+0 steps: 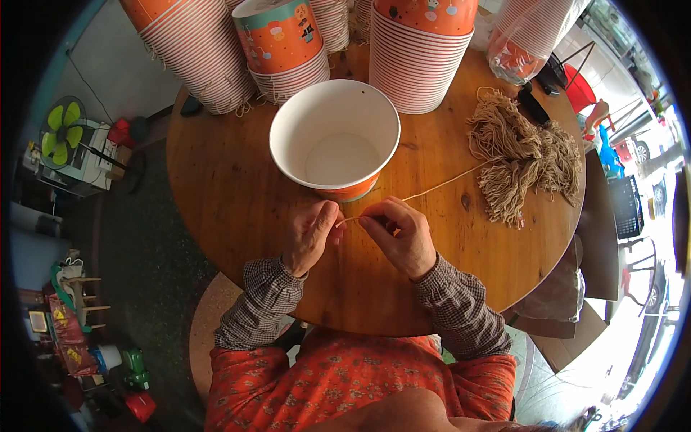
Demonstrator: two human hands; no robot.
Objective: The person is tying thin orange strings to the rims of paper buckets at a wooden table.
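Note:
In front of me on the round wooden table stands a large paper bucket (335, 133), white inside and orange outside, its mouth tilted toward me. Just on the near side of it, my left hand (312, 234) pinches a thin tan string (440, 187) between thumb and fingers. A short span away, my right hand (399, 234) pinches the same string with thumb and forefinger. From my right hand the string stretches over the table toward a loose heap of tan strings (529, 155) on the right. Inside the bucket nothing shows but its round base.
Tall stacks of nested orange buckets stand at the back left (198, 54) and back middle (421, 61). A plastic-wrapped stack (529, 39) leans at the back right. A dark object (533, 106) lies by the strings. Cardboard boxes (565, 338) stand beyond the table's right edge (579, 209).

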